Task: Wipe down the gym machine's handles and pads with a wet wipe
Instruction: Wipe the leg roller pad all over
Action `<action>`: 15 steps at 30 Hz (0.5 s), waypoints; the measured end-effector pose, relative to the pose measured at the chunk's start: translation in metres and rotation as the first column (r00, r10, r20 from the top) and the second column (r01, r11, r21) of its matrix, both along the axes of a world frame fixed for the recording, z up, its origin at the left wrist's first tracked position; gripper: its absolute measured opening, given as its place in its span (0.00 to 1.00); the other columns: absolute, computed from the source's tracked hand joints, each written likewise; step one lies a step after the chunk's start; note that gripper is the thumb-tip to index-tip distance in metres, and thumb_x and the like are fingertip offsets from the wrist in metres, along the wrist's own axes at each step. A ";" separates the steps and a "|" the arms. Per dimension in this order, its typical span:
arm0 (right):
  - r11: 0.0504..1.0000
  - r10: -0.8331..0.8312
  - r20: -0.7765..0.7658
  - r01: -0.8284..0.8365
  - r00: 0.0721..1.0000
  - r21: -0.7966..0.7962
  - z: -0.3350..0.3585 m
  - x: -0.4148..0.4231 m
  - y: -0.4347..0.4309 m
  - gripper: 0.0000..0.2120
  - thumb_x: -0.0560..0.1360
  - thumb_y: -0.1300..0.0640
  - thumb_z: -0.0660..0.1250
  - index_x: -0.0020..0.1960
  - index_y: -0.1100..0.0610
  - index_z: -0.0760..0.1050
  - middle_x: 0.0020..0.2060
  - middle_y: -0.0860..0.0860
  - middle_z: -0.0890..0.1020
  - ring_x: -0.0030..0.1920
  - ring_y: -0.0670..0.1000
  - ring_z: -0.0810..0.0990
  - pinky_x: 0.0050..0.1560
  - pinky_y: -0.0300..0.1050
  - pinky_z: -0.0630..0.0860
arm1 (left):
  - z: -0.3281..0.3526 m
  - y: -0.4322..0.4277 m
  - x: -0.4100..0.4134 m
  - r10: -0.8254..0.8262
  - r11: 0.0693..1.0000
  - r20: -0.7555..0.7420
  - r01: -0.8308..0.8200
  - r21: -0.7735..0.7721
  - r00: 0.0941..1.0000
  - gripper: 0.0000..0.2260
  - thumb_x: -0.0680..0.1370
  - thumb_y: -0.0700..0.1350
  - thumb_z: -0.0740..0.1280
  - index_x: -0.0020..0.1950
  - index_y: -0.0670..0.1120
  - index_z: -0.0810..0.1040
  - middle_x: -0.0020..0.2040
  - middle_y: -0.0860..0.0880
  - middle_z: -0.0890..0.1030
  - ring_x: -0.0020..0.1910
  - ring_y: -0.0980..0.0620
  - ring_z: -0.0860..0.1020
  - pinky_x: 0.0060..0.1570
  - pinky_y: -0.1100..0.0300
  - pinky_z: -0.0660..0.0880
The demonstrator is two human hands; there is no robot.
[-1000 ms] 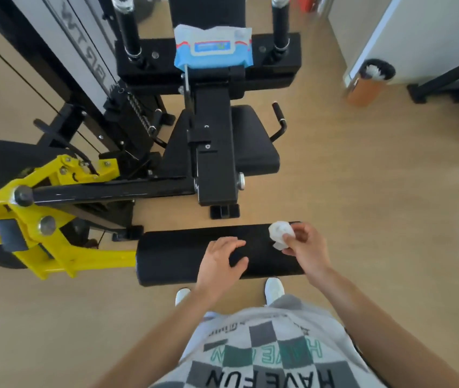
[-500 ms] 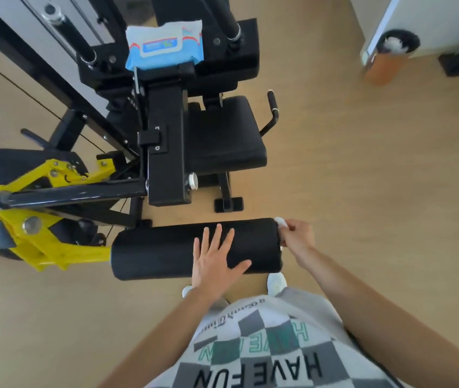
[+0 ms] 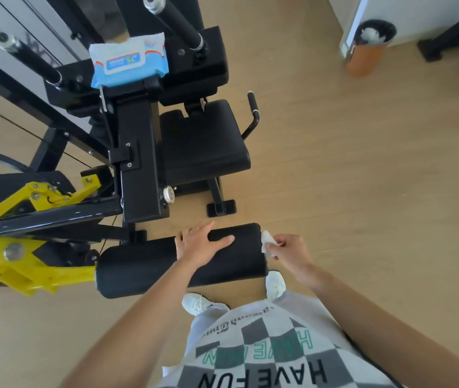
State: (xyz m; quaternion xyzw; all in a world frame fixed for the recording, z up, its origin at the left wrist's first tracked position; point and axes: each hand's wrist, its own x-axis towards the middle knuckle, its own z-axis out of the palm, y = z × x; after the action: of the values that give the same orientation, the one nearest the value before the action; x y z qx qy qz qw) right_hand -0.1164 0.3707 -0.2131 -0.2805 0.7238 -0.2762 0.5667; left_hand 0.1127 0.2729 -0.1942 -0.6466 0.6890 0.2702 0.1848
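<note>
Left hand (image 3: 198,243) spread flat atop black roller pad (image 3: 166,264), right hand (image 3: 288,249) pinching crumpled wet wipe (image 3: 267,241) against pad's right end, wipe packet (image 3: 129,63) resting on machine beyond

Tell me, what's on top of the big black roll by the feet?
The left hand lies flat on top of the black roller pad, fingers straight. The right hand pinches a white wipe at the pad's right end. The patch under the palm is hidden.
</note>
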 end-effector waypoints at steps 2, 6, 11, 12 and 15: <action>0.999 -0.054 0.086 0.054 0.995 0.003 -0.001 -0.003 0.000 0.15 0.75 0.55 0.70 0.30 0.53 0.81 0.33 0.54 0.84 0.37 0.52 0.82 0.45 0.46 0.79 | 0.001 0.000 -0.008 0.086 0.993 0.033 -0.083 -0.078 0.996 0.37 0.75 0.76 0.57 0.80 0.60 0.63 0.78 0.51 0.69 0.76 0.41 0.64 0.74 0.42 0.58; 0.991 -0.134 0.195 0.133 0.972 0.018 -0.002 -0.004 -0.008 0.10 0.78 0.56 0.70 0.42 0.59 0.86 0.41 0.56 0.87 0.46 0.57 0.87 0.54 0.53 0.84 | 0.006 0.019 -0.023 0.035 0.949 -0.101 -0.065 -0.310 0.994 0.24 0.80 0.63 0.64 0.74 0.55 0.73 0.69 0.51 0.77 0.68 0.47 0.72 0.68 0.50 0.68; 0.994 -0.096 0.115 0.101 0.989 -0.039 0.001 -0.003 -0.017 0.04 0.75 0.61 0.75 0.48 0.57 0.81 0.44 0.55 0.85 0.42 0.52 0.86 0.41 0.43 0.83 | 0.012 0.046 -0.028 -0.057 0.933 -0.197 -0.018 -0.359 0.979 0.21 0.79 0.60 0.67 0.71 0.55 0.76 0.64 0.56 0.77 0.64 0.52 0.72 0.65 0.54 0.70; 0.993 -0.095 0.136 0.103 0.986 -0.052 0.000 -0.004 -0.018 0.07 0.75 0.61 0.75 0.52 0.56 0.80 0.46 0.55 0.84 0.43 0.52 0.86 0.39 0.42 0.82 | 0.012 0.050 -0.028 -0.076 0.939 -0.188 0.007 -0.343 0.979 0.22 0.79 0.61 0.67 0.72 0.56 0.76 0.66 0.56 0.76 0.66 0.52 0.71 0.67 0.53 0.69; 0.995 -0.025 0.129 0.037 0.991 -0.091 -0.003 -0.006 -0.024 0.09 0.77 0.62 0.73 0.55 0.52 0.81 0.46 0.54 0.83 0.45 0.53 0.85 0.40 0.42 0.83 | 0.011 0.062 -0.029 -0.118 0.961 -0.139 0.077 -0.266 0.983 0.29 0.79 0.65 0.65 0.78 0.57 0.68 0.77 0.56 0.69 0.78 0.51 0.62 0.76 0.50 0.61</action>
State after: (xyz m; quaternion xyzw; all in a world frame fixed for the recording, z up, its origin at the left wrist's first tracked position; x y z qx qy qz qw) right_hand -0.1226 0.3464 -0.2162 -0.2772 0.6766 -0.3357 0.5938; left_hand 0.0841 0.3346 -0.1833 -0.6076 0.7618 0.2171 0.0578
